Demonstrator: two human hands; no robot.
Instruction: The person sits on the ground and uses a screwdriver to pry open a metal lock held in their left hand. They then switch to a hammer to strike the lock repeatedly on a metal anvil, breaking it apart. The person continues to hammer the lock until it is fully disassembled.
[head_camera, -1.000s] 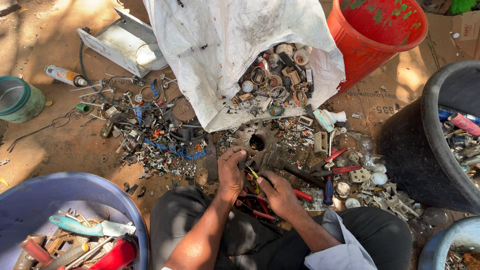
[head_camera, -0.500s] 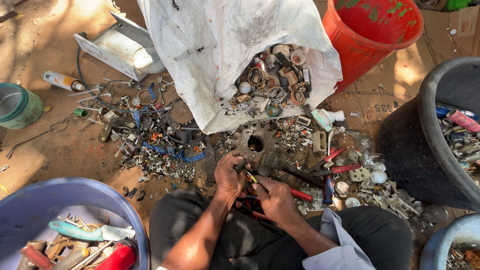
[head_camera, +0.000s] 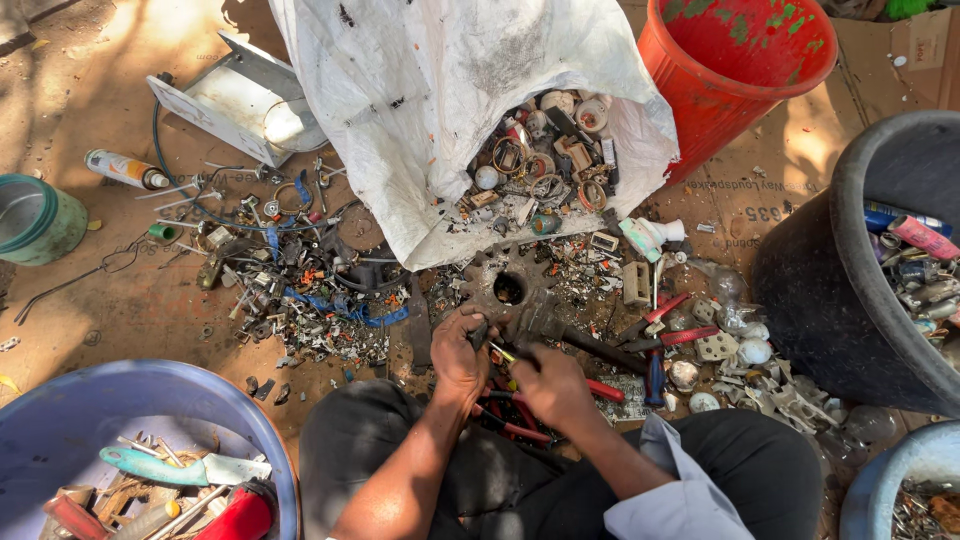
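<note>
While the left hand (head_camera: 460, 355) pinches a small dark scrap piece (head_camera: 480, 335) to steady it, the right hand (head_camera: 550, 385) clenches what looks like a yellow-handled tool (head_camera: 503, 353) against it, just near of the rusty gear (head_camera: 508, 290). Farther off, a white sack (head_camera: 420, 120) spills scrap; red-handled pliers (head_camera: 505, 425) lie beneath.

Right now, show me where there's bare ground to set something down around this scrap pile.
Bare dirt lies far left, between the green tin and the scattered wire scrap, and along the top left corner. Flattened cardboard shows between the red bucket and the black tub. It is crowded below the white sack and around both hands.
</note>
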